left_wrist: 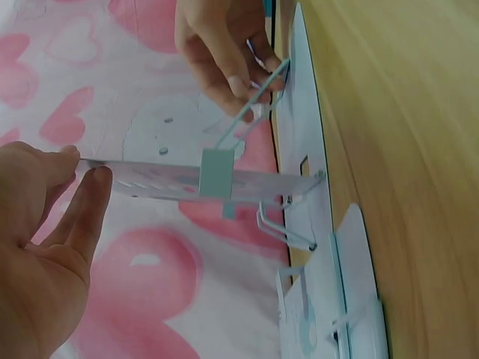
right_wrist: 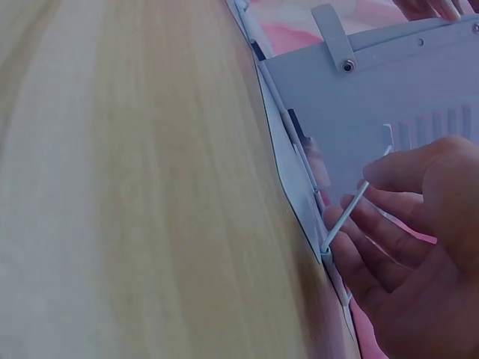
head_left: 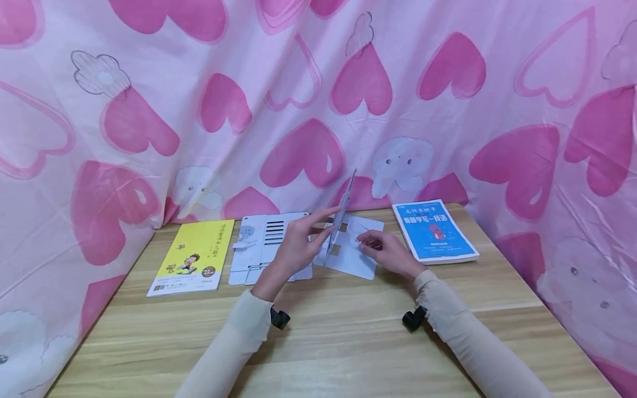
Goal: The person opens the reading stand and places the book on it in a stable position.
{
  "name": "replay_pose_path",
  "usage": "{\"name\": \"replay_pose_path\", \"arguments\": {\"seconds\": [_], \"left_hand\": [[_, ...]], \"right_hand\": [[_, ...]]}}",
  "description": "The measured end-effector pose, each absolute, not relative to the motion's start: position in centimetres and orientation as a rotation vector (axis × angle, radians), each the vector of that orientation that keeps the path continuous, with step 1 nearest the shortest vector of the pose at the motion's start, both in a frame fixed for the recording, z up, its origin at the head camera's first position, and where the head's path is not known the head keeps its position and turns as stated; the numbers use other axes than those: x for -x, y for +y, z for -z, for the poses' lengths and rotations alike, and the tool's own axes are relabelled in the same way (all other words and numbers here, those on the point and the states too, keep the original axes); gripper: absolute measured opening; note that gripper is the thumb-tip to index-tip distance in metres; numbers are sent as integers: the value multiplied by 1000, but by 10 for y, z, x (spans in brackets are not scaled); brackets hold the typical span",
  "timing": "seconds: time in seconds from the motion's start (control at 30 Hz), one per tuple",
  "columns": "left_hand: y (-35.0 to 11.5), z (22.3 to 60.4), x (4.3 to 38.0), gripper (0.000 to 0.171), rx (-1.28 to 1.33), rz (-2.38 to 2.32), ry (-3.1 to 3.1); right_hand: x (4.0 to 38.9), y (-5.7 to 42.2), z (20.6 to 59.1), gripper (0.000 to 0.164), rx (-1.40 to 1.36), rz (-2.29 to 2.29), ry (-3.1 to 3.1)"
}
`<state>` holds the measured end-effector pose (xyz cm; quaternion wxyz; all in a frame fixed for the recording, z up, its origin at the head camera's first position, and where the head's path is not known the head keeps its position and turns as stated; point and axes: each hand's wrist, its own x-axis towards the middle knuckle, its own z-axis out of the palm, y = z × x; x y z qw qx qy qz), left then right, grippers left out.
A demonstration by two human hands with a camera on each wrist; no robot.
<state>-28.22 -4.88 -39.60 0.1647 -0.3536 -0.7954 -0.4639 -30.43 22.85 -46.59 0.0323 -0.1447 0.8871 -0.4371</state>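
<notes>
A pale metal book stand has its slotted panel [head_left: 343,207] tilted up nearly upright over a flat base plate [head_left: 363,262]. My left hand [head_left: 298,243] pinches the panel's upper edge between thumb and fingers, as the left wrist view shows at the panel's edge [left_wrist: 127,168]. On the other side, my right hand [head_left: 383,249] is low over the base plate. In the right wrist view its thumb and fingers pinch a thin wire leg [right_wrist: 348,213] that slants between base and panel. A small clip tab [right_wrist: 333,37] projects from the panel's side.
Left of the hands, a second pale slotted stand panel [head_left: 254,249] lies flat on the wooden table [head_left: 348,337]. A yellow book [head_left: 194,254] lies farther left and a blue book [head_left: 435,232] at the right. A pink heart-patterned curtain [head_left: 298,94] hangs behind the table.
</notes>
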Motion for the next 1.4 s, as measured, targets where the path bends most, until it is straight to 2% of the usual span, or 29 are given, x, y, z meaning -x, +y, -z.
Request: {"name": "replay_pose_path", "arguments": {"seconds": [0.3, 0.67, 0.97, 1.07, 1.2, 1.4], "left_hand": [[-30, 399, 278, 53, 1126, 1280, -2246], [-21, 401, 272, 54, 1148, 1267, -2301], [-43, 416, 294, 40, 908, 1359, -2478], [-51, 424, 301, 36, 821, 1312, -2566], [-58, 437, 307, 30, 764, 1225, -2702], [-61, 447, 311, 26, 748, 1150, -2798]], "right_hand": [[304, 228, 466, 38, 569, 1297, 2724], [301, 229, 464, 36, 593, 1300, 2730], [291, 220, 452, 42, 533, 1427, 2708], [285, 213, 445, 39, 563, 1447, 2687], [276, 200, 442, 34, 618, 1420, 2688], [269, 184, 445, 34, 601, 1437, 2731]]}}
